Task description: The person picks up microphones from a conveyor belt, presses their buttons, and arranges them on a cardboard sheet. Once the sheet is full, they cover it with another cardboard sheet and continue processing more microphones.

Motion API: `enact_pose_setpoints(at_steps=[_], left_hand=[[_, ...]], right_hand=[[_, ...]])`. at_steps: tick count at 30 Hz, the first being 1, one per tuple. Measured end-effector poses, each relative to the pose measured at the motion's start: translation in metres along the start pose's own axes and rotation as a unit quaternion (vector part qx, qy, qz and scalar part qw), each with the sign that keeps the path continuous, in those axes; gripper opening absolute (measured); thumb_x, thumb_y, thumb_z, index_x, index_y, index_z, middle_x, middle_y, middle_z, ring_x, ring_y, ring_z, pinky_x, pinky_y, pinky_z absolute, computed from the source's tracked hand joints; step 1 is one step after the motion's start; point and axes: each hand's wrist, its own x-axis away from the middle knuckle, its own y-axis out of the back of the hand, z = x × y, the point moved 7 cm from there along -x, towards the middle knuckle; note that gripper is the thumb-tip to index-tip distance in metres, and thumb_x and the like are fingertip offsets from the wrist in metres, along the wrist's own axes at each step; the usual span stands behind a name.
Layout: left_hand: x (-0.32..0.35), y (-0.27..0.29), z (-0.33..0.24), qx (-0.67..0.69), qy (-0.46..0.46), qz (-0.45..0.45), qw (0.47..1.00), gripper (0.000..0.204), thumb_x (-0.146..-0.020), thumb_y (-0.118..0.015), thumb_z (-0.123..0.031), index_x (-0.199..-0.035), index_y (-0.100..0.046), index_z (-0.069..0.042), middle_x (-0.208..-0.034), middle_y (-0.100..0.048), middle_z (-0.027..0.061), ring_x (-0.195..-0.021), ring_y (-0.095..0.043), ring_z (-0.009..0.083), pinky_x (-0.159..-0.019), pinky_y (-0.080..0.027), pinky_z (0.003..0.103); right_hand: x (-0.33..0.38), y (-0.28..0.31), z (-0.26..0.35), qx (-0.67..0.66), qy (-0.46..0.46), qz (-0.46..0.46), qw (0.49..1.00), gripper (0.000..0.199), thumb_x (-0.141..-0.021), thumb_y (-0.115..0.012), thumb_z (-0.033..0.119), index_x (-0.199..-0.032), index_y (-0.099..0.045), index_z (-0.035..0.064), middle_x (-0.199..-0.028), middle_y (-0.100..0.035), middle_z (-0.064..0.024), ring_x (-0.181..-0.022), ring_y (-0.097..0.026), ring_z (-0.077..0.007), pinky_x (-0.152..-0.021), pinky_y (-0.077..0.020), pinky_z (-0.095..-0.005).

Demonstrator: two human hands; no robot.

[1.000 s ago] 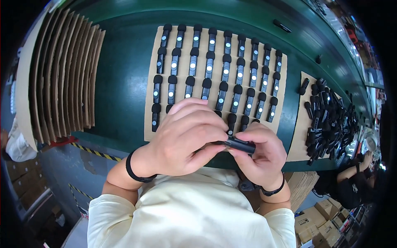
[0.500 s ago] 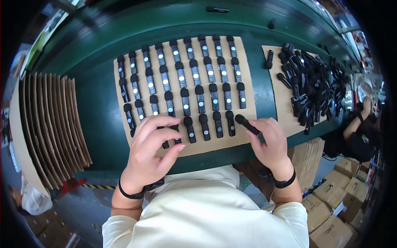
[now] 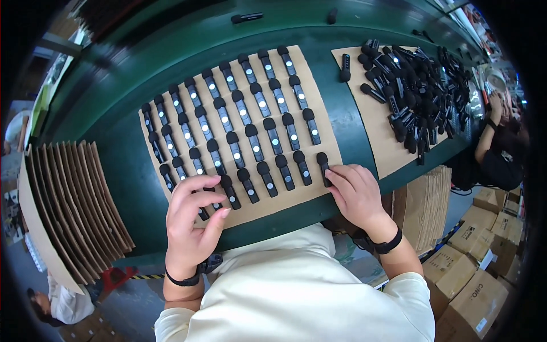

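Both forearms enter from the lower edge, each wrist with a dark band. Left hand (image 3: 191,219) lies palm-down on the near-left corner of the cardboard sheet (image 3: 319,97), fingers curled and spread loosely over the small black devices (image 3: 228,134) there — fingertips touching one or two of them, nothing lifted. Right hand (image 3: 356,191) rests at the sheet's near-right corner, fingers together, tips pressing on the last black device (image 3: 323,165) of the front row, which lies flat on the card in line with its neighbours.

The sheet sits on a green worktop (image 3: 122,165) and carries the devices in slanted rows, each with a rounded dark head and a pale dot on the body. To the right, a second cardboard piece (image 3: 379,128) holds a loose heap of the same devices (image 3: 424,85). A fanned stack of cardboard sheets (image 3: 68,205) stands at the left. Brown cartons (image 3: 476,279) are piled on the floor at lower right — another person (image 3: 501,154) sits at the far right edge.
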Motion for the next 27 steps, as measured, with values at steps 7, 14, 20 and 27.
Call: enact_pose_setpoints(at_steps=[7, 14, 20, 27], left_hand=[[0.005, -0.002, -0.005, 0.003, -0.005, 0.006, 1.000, 0.018, -0.077, -0.072, 0.000, -0.093, -0.064, 0.000, -0.111, -0.064, 0.0176, -0.097, -0.061, 0.0285, -0.084, -0.049, 0.036], [0.009, -0.005, -0.005, 0.027, 0.007, 0.013, 1.000, 0.014, -0.081, -0.067, -0.001, -0.093, -0.062, 0.001, -0.112, -0.062, 0.0175, -0.098, -0.059, 0.0266, -0.087, -0.047, 0.035], [0.005, -0.010, -0.007, 0.029, -0.009, 0.042, 0.999, 0.013, -0.091, -0.064, -0.010, -0.097, -0.060, 0.000, -0.115, -0.060, 0.0153, -0.105, -0.058, 0.0242, -0.093, -0.044, 0.034], [0.011, -0.009, -0.011, 0.075, -0.003, 0.019, 0.997, 0.012, -0.084, -0.066, -0.004, -0.092, -0.061, 0.002, -0.110, -0.062, 0.0166, -0.102, -0.059, 0.0263, -0.091, -0.045, 0.035]], right_hand=[[-0.002, 0.003, -0.005, 0.004, -0.027, -0.030, 0.999, 0.040, -0.074, -0.074, 0.007, -0.113, -0.063, 0.0055, -0.110, -0.063, -0.0089, -0.096, -0.060, -0.0292, -0.082, -0.0489, -0.0400], [0.047, 0.043, -0.034, 0.041, -0.144, -0.091, 0.985, 0.035, -0.077, -0.072, 0.009, -0.111, -0.063, 0.0064, -0.112, -0.062, -0.0111, -0.100, -0.060, -0.0321, -0.086, -0.0491, -0.0407], [0.180, 0.089, -0.108, 0.173, -0.389, -0.111, 0.898, 0.033, -0.082, -0.071, 0.014, -0.111, -0.061, 0.0035, -0.115, -0.063, -0.0174, -0.104, -0.059, -0.0385, -0.088, -0.0494, -0.0444], [0.324, 0.036, -0.138, 0.034, -0.600, 0.152, 0.785, 0.035, -0.086, -0.067, 0.022, -0.114, -0.064, 0.0013, -0.109, -0.065, -0.0217, -0.104, -0.059, -0.0420, -0.090, -0.0490, -0.0450]])
